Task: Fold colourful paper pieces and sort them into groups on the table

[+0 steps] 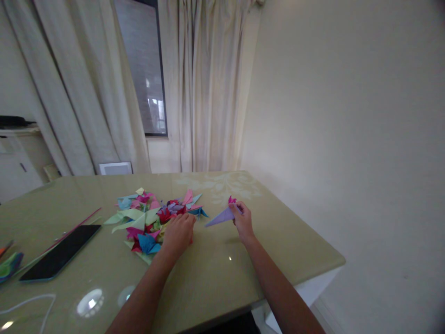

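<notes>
My right hand (242, 220) pinches a lavender folded paper piece (222, 216), long and pointed like a cone, its tip turned left. A small magenta paper piece (232, 200) shows just above those fingers; whether it is joined to the lavender one I cannot tell. On the table, a heap of colourful folded paper shapes (134, 218) includes pink, red, green and blue ones. At the heap's right side is my left hand (179, 232), fingers curled downward and partly hidden. Beyond its fingertips lies a dark blue folded paper piece (198, 212).
A dark-screened tablet or phone (61, 253) lies on the pale glossy table (278, 241), left of the heap. Beside it runs a thin pink stick (81, 224). A white cable (31, 300) is near the front left. Curtains (212, 93) and a wall (347, 116) bound the table.
</notes>
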The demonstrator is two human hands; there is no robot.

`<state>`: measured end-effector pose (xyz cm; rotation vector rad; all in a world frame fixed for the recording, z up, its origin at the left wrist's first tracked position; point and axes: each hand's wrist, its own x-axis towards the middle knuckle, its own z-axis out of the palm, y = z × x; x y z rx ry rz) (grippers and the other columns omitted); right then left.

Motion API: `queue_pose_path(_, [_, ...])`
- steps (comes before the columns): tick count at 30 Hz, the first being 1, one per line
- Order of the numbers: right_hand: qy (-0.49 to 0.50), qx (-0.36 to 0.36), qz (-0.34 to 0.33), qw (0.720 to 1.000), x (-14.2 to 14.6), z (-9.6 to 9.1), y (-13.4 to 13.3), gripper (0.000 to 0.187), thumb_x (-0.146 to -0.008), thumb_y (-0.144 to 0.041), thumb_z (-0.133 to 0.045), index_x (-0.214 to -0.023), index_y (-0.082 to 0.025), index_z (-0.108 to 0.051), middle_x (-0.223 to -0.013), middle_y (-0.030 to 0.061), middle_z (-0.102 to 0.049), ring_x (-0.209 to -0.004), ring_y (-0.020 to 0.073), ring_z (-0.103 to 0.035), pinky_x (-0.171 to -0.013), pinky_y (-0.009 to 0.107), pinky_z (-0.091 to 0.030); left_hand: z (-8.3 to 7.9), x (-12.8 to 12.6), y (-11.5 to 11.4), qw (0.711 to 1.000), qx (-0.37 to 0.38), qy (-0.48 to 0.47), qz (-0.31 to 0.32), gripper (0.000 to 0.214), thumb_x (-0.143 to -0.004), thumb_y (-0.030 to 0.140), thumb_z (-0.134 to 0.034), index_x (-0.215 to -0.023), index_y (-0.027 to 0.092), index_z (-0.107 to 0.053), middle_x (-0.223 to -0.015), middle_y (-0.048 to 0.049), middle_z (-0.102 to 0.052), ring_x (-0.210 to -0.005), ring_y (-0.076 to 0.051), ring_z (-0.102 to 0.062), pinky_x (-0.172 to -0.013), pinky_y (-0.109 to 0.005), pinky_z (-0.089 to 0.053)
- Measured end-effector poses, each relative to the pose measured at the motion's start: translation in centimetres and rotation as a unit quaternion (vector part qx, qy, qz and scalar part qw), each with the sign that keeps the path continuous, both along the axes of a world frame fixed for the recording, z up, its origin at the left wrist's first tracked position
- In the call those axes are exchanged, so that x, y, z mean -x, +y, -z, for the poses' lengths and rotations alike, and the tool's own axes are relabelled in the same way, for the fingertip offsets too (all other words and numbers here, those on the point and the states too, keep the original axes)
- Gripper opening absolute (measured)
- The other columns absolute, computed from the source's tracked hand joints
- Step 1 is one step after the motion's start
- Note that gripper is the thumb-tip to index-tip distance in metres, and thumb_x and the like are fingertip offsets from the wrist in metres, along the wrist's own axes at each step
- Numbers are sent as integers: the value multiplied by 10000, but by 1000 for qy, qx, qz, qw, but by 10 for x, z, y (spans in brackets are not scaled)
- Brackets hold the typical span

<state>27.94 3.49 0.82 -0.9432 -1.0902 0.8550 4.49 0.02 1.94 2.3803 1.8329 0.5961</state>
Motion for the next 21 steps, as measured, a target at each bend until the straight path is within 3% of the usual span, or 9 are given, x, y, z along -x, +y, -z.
queue_pose_path(3, [53,-8,34,998,-4,-8,1,574,-742,-748,-772,-783,-220,-550,-563,-90,-453,-397,65,-342,-353,204,-262,6,17,4,998,27,50,-34,332,-979,74,-388,-1012,128,-714,-1091,-212,-710,-1071,-344,-684,-925,-471,-490])
queue_pose_path(7, [70,-26,43,996,-18,-16,-17,546,-746,-689,-818,-847,-214,-569,-636,-61,-555,-447,92,-489,-400,214,-393,18,12,9,998,50,46,-2,395,-965,15,-366,-1079,137,-723,-1137,-176,-714,-1064,-287,-700,-901,-394,-509])
queue_pose_path(10, [16,-4,27,1000,-35,-4,-45,481,-801,-626,-819,-873,-212,-585,-649,-49,-588,-475,116,-558,-429,224,-452,24,4,11,997,49,19,60,368,-1005,79,-429,-1210,202,-709,-1218,-106,-711,-1145,-209,-670,-983,-310,-477])
queue_pose_path(14, [-56,27,49,997,-53,23,-78,491,-821,-650,-793,-820,-211,-573,-626,-38,-597,-445,126,-562,-411,235,-459,27,7,13,998,31,1,48,240,-975,290,-623,-1154,156,-709,-1259,-159,-673,-1225,-305,-606,-1055,-407,-431])
queue_pose_path(17, [-71,19,91,993,-54,32,-85,508,-828,-673,-774,-797,-222,-542,-602,-49,-571,-440,134,-572,-409,237,-461,28,11,13,998,49,-3,26,245,-946,356,-666,-1060,141,-692,-1177,-166,-680,-1166,-337,-610,-1000,-430,-436])
queue_pose_path(21, [-78,5,102,992,-45,30,-83,522,-827,-690,-764,-822,-232,-515,-684,-41,-593,-492,163,-657,-438,253,-515,29,3,11,996,63,-12,57,173,-933,325,-670,-1028,183,-642,-1075,-94,-699,-1045,-277,-625,-892,-360,-449])
